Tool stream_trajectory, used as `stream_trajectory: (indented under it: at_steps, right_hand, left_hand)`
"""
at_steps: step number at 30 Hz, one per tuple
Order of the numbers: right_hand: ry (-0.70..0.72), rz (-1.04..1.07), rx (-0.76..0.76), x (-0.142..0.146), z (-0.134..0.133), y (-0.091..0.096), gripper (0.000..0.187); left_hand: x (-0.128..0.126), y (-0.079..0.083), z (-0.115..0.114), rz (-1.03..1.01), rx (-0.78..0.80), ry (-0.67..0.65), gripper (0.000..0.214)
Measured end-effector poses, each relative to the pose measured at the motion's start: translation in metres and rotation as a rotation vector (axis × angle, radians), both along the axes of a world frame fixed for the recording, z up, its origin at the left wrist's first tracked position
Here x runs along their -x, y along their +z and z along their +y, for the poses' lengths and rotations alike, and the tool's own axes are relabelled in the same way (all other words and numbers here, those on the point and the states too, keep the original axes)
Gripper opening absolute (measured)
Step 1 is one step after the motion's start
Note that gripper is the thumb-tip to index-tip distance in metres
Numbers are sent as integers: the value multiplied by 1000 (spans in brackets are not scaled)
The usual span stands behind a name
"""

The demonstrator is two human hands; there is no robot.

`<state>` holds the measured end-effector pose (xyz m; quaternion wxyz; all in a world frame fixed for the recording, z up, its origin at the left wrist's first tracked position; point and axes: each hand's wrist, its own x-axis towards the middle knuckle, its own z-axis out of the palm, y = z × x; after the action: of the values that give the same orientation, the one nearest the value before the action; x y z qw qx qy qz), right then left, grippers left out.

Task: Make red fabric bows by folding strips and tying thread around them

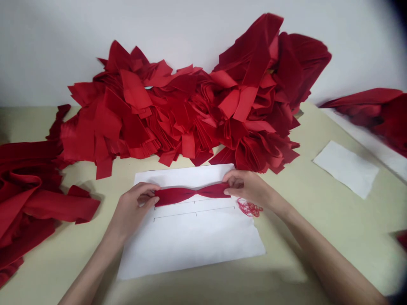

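A red fabric bow (178, 195), narrow at its middle, stretches between my two hands over a white paper sheet (190, 241). My left hand (133, 207) pinches the bow's left end between thumb and fingers. At the other end, my right hand (244, 186) grips the fabric the same way. Ruled black lines with short tick marks run across the paper just below the bow. A loose tangle of red thread (249, 207) lies by the sheet's right edge, under my right hand.
A big heap of red fabric strips (178, 114) lies along the wall behind the paper. More red cloth (28, 203) is piled at the left. On the right are a small white paper (346, 167) and red fabric (378, 114) on a white strip.
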<state>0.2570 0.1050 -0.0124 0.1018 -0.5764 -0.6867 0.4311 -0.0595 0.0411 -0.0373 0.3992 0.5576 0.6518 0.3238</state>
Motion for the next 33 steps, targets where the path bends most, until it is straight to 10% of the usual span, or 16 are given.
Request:
stream_trajectory:
  at_steps: [33]
  right_hand:
    - [-1, 117, 121, -6, 5, 7, 19]
  left_hand:
    - [0, 7, -1, 65, -26, 27, 20]
